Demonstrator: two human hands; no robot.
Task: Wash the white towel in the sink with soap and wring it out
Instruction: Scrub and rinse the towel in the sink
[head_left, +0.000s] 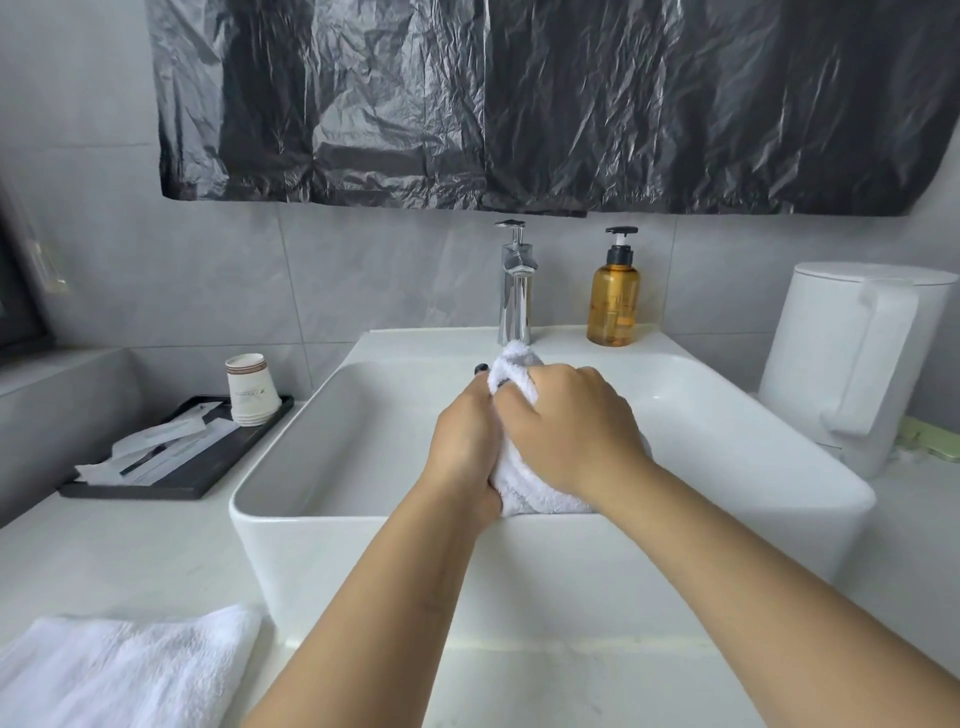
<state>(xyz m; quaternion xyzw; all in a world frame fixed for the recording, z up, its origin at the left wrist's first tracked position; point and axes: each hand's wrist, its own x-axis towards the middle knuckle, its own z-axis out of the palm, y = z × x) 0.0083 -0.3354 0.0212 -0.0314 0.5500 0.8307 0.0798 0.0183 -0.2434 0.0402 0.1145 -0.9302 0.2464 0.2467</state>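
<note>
A bunched white towel (524, 486) hangs over the white rectangular sink (322, 457), held above the basin's middle. My left hand (465, 441) grips its left side with curled fingers. My right hand (566, 426) wraps over the top and right of the bundle. The towel's upper end (511, 358) pokes out beyond my fingers, just below the chrome faucet (515, 291). An amber soap pump bottle (614, 296) stands on the sink's back ledge, right of the faucet. No water stream is visible.
A second folded white towel (119, 670) lies on the counter at the bottom left. A black tray (208, 462) with stacked paper cups (250, 389) and wrapped packets sits left of the sink. A white kettle (857, 364) stands to the right. Black plastic sheeting (519, 104) covers the wall above.
</note>
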